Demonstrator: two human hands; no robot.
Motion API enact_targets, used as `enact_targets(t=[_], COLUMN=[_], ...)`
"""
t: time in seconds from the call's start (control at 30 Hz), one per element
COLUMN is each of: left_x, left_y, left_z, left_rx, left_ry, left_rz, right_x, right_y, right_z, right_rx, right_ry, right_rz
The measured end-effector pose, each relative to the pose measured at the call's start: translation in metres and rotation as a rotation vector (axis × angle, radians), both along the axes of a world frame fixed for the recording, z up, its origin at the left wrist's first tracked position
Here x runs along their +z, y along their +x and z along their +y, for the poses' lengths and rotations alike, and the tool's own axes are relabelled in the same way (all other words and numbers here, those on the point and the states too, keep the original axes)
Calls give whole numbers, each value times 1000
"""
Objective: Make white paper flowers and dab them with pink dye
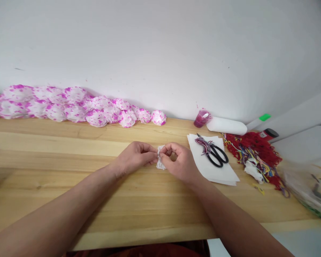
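A small piece of crumpled white paper (161,165) is pinched between my two hands over the middle of the wooden table. From the left, my left hand (137,157) grips its edge with thumb and forefinger pressed together. On the other side my right hand (179,160) pinches it too, fingers curled. The fingers cover part of the paper. Just right of my right hand lie white paper sheets (216,173), with black-handled scissors (216,155) and a small bundle of purple threads (203,144) on top.
Pink-speckled white paper puffs (76,110) line the wall on the left. A cup of magenta liquid (201,118), a white roll (227,125), tangled coloured yarn (256,153), a dark red-labelled container (269,134) and a clear plastic bag (307,189) stand or lie on the right.
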State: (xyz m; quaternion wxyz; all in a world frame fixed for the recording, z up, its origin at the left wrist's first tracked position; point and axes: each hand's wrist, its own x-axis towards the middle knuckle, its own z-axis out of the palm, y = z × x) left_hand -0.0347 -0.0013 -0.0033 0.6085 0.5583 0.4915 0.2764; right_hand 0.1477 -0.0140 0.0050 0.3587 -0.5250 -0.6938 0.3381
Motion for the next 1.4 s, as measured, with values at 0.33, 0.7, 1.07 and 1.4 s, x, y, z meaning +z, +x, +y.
enact_targets(t=[0.33,0.7,1.07,1.4], left_x=[1,-3,-7,2], left_y=[1,1,2,11], left_z=[0,2,1,-5], left_rx=[-3,40,62,220], left_ry=[57,39,93,284], left_rz=[3,-34,-48,-25], right_x=[-1,-3,-2,-5], right_y=[1,3,3,3], right_z=[1,-2,-2,1], right_rx=[-12,9,-21,-97], right_ry=[-23,146,269,4], right_rz=[43,12,-72,64])
